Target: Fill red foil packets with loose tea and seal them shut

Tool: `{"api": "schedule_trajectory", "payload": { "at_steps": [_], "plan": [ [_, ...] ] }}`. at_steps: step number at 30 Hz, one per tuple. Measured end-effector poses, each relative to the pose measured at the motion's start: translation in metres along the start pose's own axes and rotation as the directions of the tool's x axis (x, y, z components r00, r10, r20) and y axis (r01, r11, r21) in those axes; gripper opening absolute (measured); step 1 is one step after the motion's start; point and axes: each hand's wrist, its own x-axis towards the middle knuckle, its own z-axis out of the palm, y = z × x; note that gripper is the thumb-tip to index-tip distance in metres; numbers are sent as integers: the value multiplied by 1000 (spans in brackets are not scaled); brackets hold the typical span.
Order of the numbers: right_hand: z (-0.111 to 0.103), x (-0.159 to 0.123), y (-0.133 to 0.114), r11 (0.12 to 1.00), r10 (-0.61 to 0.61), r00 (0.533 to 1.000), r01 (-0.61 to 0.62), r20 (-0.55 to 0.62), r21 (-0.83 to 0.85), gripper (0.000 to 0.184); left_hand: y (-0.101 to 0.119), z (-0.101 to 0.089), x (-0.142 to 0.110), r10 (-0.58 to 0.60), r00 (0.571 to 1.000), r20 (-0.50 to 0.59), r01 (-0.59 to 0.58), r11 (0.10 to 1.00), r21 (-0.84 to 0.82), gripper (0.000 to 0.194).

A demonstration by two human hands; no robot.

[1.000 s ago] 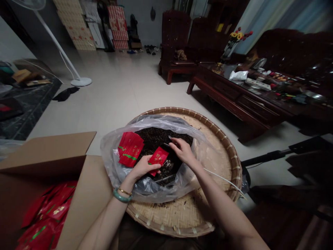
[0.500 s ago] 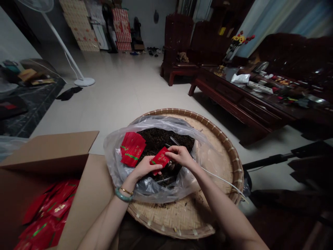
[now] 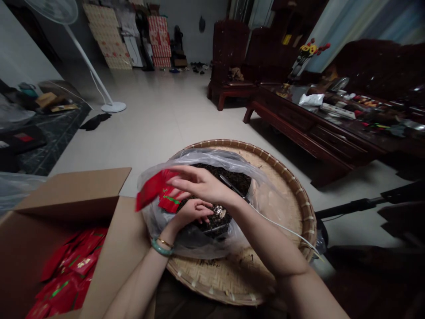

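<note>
One blurred red packet (image 3: 148, 192) is just beside the right hand (image 3: 207, 186), whose fingers spread apart; the left hand (image 3: 191, 212) curls loosely, fingers slightly apart, over one crinkled plastic bag (image 3: 212, 251) on one round woven tray (image 3: 239, 279).

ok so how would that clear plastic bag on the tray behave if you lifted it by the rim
The plastic bag is likely floppy, since its thin rim droops in wrinkled folds. The dark leafy stuff inside looks loose, so it would probably shift toward the low side and might spill from the wide-open mouth.
</note>
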Motion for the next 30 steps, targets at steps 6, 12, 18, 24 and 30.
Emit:
{"api": "schedule_trajectory", "payload": {
  "at_steps": [6, 12, 18, 24, 30],
  "plan": [
    [-6, 23, 52, 895, -50, 990, -13, -129, -446, 21, -4, -1, 1, 21, 1000, 4, -21, 998, -61, 40],
    [-6, 22, 115, 524, 64, 981, -188, -181, -831, 50, -4, 2, 1, 44, 998, -36, -45, 998, -42, 43],
    [11, 37, 122, 402, 73, 967, -253, -245, -880, 38, -1, 2, 1, 12, 988, -151, -31, 992, -123, 57],
    [12, 34, 128, 398, 37, 956, -280, -290, -874, 25, -3, 1, 2, 0, 979, -203, -29, 989, -142, 56],
    [13, 35, 136, 505, 11, 938, -304, -346, -808, 15, -3, 0, 3, 11, 976, -216, -39, 991, -125, 51]
  ]
}}
